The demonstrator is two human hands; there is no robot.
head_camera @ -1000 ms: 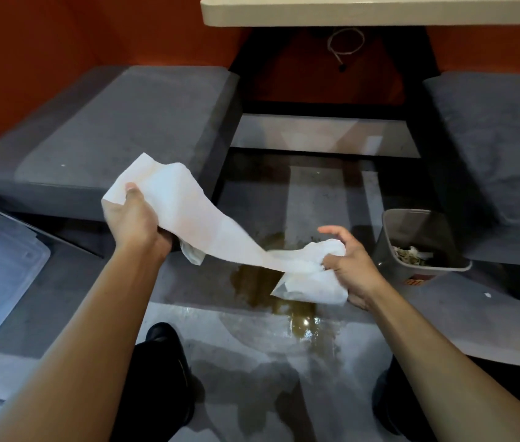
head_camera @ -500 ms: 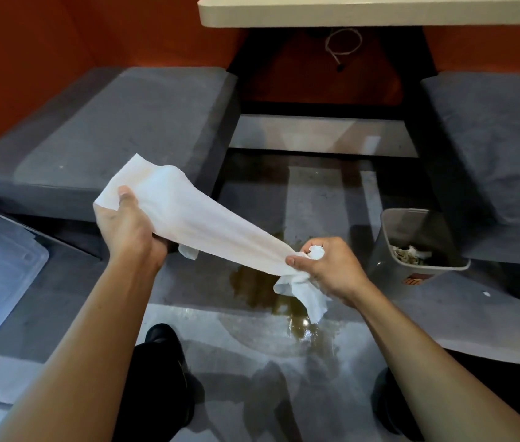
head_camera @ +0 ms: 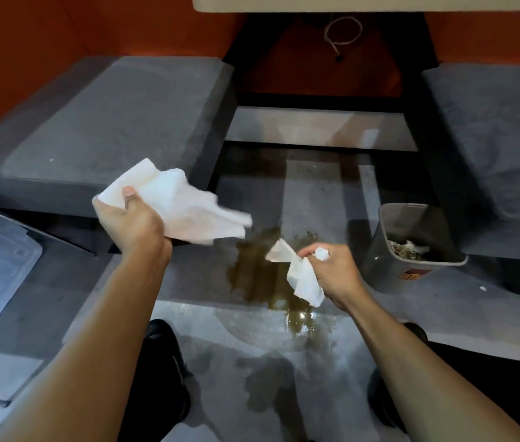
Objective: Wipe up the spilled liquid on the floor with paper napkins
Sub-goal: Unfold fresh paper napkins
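While both hands hang above the brown liquid puddle (head_camera: 261, 275) mid-floor, the left hand (head_camera: 127, 224) grips a large crumpled white paper napkin (head_camera: 182, 208) and the right hand (head_camera: 332, 269) pinches a smaller, seemingly separate white piece (head_camera: 303, 275); thin, limp paper, best bunched before blotting.

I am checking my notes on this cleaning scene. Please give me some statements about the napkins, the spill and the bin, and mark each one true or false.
1. Each hand holds its own piece of napkin. True: the left hand grips the larger piece, the right hand the smaller piece.
2. A napkin lies flat on the spill. False: both pieces are held above the floor.
3. The bin stands right of the spill. True.
4. The bin is empty. False: some waste lies inside.
5. The spill is brownish. True.
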